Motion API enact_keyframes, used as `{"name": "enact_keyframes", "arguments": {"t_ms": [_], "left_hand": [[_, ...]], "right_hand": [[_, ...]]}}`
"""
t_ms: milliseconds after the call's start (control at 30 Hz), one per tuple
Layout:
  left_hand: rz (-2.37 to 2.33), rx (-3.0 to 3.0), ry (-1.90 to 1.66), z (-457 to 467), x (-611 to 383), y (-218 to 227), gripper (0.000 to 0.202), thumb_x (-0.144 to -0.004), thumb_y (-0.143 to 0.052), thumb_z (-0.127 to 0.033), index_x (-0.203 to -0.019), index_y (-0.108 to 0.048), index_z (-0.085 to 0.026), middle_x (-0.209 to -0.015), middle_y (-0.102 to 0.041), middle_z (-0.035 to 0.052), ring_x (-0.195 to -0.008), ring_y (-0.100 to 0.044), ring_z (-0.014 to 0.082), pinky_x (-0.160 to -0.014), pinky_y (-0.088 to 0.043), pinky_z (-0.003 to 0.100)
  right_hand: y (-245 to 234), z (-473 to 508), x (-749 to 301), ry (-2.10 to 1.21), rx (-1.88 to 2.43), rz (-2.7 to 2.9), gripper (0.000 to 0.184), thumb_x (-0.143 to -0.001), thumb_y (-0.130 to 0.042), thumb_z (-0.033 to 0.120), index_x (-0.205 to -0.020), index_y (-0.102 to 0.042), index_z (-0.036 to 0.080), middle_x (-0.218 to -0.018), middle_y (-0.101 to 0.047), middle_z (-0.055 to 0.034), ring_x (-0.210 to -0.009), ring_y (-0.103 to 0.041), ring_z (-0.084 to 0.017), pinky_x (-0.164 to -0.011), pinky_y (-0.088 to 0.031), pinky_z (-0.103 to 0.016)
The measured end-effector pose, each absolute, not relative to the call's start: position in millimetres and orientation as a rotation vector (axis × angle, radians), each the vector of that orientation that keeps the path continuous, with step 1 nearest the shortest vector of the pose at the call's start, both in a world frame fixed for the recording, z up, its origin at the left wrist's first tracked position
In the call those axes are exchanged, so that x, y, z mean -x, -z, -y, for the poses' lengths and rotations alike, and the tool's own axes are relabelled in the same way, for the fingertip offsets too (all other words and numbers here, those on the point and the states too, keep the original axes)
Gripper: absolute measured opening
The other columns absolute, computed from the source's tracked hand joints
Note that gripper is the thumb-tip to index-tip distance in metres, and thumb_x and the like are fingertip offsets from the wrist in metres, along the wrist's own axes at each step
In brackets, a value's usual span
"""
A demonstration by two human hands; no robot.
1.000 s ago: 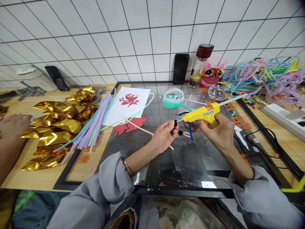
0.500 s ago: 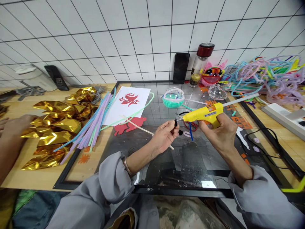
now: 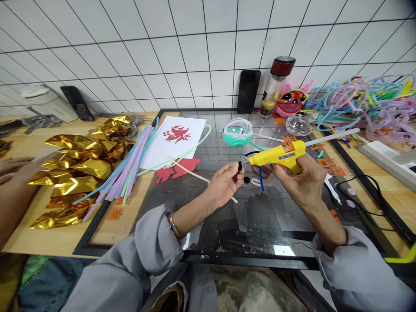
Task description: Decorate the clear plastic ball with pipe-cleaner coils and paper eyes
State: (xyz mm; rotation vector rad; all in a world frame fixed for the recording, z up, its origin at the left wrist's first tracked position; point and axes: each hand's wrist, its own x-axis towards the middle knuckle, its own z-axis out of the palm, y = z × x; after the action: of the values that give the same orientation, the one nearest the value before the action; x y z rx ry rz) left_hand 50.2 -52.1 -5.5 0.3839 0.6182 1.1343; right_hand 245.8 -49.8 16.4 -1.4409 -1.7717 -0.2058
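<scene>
Between thumb and fingertips, my left hand (image 3: 226, 183) pinches a small black fuzzy piece (image 3: 239, 166). My right hand (image 3: 303, 180) is wrapped round a yellow glue gun (image 3: 277, 157), with a long glue stick (image 3: 334, 136) jutting from its back. The gun's nozzle points left, at or very close to the black piece; whether they touch I cannot tell. Under the gun stands a short blue pipe cleaner (image 3: 261, 178). A second black piece (image 3: 247, 180) and a lilac ring (image 3: 255, 182) lie on the dark glass board (image 3: 260, 225). Beyond sits a round teal-and-white pipe-cleaner form (image 3: 237, 133).
Pipe cleaners (image 3: 121, 169), gold foil (image 3: 74, 173) and a white sheet (image 3: 175, 138) lie left. A bottle (image 3: 273, 89) and phone (image 3: 248, 92) stand by the wall. Tangled pipe cleaners (image 3: 354, 99), a power strip (image 3: 390, 162) and cable (image 3: 360, 208) are right. Another person's hand (image 3: 19, 169) rests far left.
Both hands stay almost in place, the black piece still at the nozzle. The right hand and glue gun appear very slightly farther right; the view has shifted a little.
</scene>
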Motion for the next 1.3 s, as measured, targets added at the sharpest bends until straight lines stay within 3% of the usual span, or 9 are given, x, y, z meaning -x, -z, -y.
{"name": "enact_keyframes", "arguments": {"t_ms": [800, 1300], "left_hand": [[-0.650, -0.417, -1.147, 52.1, -51.0, 5.7, 0.019, -0.071, -0.077, -0.021, -0.070, -0.060, -0.011, -0.070, -0.061, 0.0010, -0.057, -0.051, 0.0034, -0.054, -0.042, 0.015], [-0.632, -0.407, -1.154, 51.3, -50.3, 7.8, 0.025, -0.064, -0.082, -0.024, -0.070, -0.061, -0.011, -0.068, -0.062, 0.0019, -0.055, -0.052, 0.0043, -0.053, -0.042, 0.015]], "right_hand": [[-20.3, 50.2, -246.2, 0.139, 1.420, 1.765, 0.033, -0.073, -0.061, 0.036, -0.056, -0.036, 0.025, -0.057, -0.052, -0.0005, -0.055, -0.051, -0.016, -0.051, -0.034, -0.030], [-18.5, 48.4, -251.0, 0.256, 1.264, 1.801, 0.039, -0.070, -0.065, 0.027, -0.056, -0.029, 0.024, -0.055, -0.046, 0.0030, -0.050, -0.044, -0.012, -0.048, -0.032, -0.027]]}}
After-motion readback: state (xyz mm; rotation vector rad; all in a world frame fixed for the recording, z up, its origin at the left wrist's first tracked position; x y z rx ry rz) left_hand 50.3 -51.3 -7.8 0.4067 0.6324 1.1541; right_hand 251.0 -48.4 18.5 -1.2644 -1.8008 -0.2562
